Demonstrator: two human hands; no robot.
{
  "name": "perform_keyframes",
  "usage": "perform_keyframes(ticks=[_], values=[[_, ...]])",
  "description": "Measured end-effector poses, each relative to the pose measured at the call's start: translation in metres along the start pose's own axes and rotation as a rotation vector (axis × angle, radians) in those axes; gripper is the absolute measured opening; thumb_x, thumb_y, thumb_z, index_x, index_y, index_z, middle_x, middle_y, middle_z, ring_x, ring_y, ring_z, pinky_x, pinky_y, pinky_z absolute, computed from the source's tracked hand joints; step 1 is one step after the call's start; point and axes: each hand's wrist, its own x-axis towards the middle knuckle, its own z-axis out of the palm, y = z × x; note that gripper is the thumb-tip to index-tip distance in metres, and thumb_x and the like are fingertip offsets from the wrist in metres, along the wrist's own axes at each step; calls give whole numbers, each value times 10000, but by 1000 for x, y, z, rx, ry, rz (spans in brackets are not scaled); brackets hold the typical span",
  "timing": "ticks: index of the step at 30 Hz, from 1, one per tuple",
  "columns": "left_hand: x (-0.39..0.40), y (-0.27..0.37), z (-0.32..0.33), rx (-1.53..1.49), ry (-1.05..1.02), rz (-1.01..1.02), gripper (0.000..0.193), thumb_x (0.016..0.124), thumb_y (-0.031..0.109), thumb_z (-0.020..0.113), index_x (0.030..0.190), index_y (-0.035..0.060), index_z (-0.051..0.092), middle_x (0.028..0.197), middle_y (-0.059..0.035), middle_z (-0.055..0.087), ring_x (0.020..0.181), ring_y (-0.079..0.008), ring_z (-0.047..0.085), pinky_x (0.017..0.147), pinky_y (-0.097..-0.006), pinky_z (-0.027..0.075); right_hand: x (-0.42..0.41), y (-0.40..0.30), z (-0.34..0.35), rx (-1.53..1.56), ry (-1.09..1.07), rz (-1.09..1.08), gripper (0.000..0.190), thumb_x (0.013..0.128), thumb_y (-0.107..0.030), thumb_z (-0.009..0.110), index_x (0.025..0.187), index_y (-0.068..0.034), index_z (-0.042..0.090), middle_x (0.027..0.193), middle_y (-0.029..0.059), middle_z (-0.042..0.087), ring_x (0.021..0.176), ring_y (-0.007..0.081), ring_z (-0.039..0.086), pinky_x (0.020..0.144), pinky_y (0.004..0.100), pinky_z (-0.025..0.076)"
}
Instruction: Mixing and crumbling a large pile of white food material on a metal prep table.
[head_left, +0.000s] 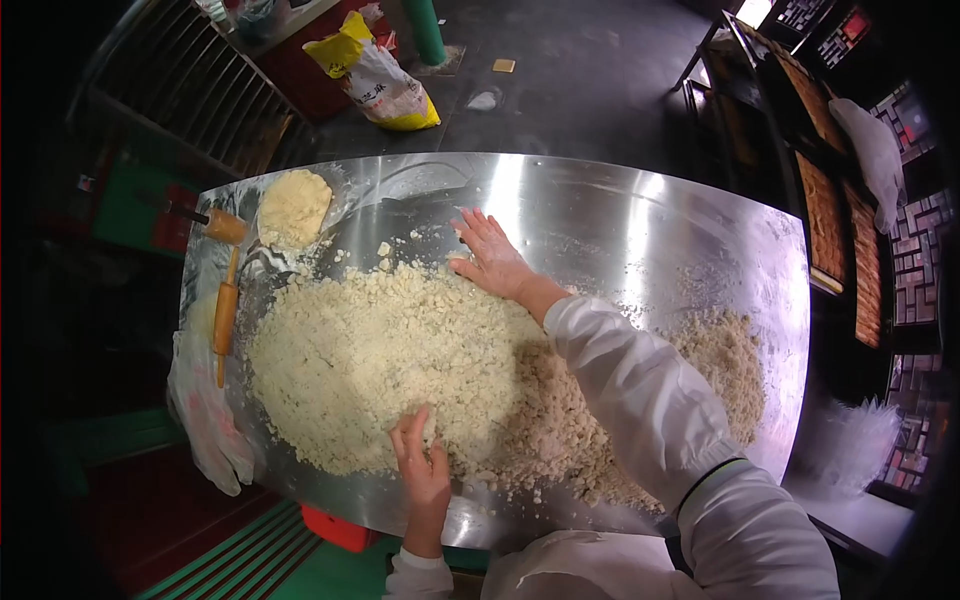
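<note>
A broad heap of pale, crumbly dough mixture lies over the middle of a stainless steel table. At its near edge, my left hand touches the crumbs with bent, separated fingers and grips no clear object. My right hand is at the heap's far edge, fingers spread and holding nothing. A browner crumb mass joins the heap on the right, partly hidden by my right sleeve. Beyond that sleeve is more brownish crumb. At the far left sits a smooth round dough lump.
A wooden rolling pin and a wooden-handled tool lie along the left edge, near a clear plastic bag hanging over it. A yellow-and-white sack stands on the floor beyond. To the right, a rack holds trays of browned food.
</note>
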Motion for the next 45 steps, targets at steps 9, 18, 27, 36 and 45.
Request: perform_keyframes(ticks=[9,18,27,36,45], values=[[-34,-21,16,-427,71,-440,292,891,6,622,1179,-43,602,774,-60,622,634,-91,576,572,-245,467,83,-65,62,42,-226,-271,653,927,-518,525,1410,-85,454,1516,179,340,1442,359,220,1195,440,151],[-22,-31,11,-891,113,-737,201,998,191,553,956,-5,569,833,-45,620,615,-69,519,558,-236,452,-12,-83,-7,35,-402,94,544,904,-450,584,1261,-39,563,1165,200,595,1124,363,552,958,448,444],[2,22,43,-1540,128,-540,408,1016,137,448,1402,9,410,1371,-163,502,1246,-245,505,992,-376,433,-132,-172,-37,507,75,364,381,970,-234,542,1259,12,508,984,214,594,862,333,600,809,388,474],[-2,83,38,-1914,-106,-547,664,1004,561,367,1501,128,290,1530,-69,337,1398,-267,340,1147,-419,276,-159,-174,-38,64,31,177,506,1012,-428,365,1397,-123,487,1510,134,389,1427,408,257,1141,631,129],[0,59,6,-828,-206,-466,519,999,205,509,1493,120,373,1481,-72,415,1206,-190,522,936,-329,448,-267,-155,-53,-269,-30,307,642,880,-191,602,1476,-164,365,1556,138,307,1440,420,222,1148,620,153]])
